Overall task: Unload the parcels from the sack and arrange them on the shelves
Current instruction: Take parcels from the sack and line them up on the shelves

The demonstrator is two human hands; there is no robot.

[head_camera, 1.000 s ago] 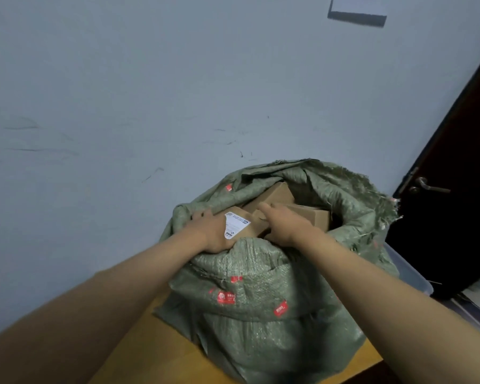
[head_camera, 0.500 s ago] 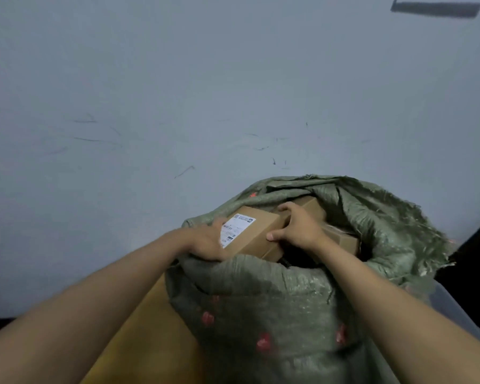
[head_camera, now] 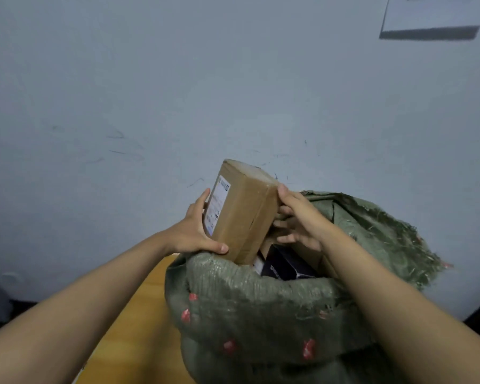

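Observation:
A green woven sack [head_camera: 261, 314] with red marks stands open on a wooden surface. A brown cardboard parcel [head_camera: 244, 214] with a white label on its left face is tilted upright, half out of the sack's mouth. My left hand [head_camera: 194, 228] grips its lower left side, thumb across the front. My right hand [head_camera: 297, 217] holds its right edge with the fingers curled behind it. Inside the sack lie a black box [head_camera: 283, 267] and another brown parcel [head_camera: 311, 256], partly hidden.
A pale grey wall [head_camera: 178, 92] rises close behind the sack. The wooden tabletop [head_camera: 139, 322] shows to the left of the sack. A white sheet [head_camera: 432, 15] hangs on the wall at the top right. No shelves are in view.
Both hands have lifted the labelled parcel up and tipped it on end, out of the sack's mouth. The black box beneath it has come into view.

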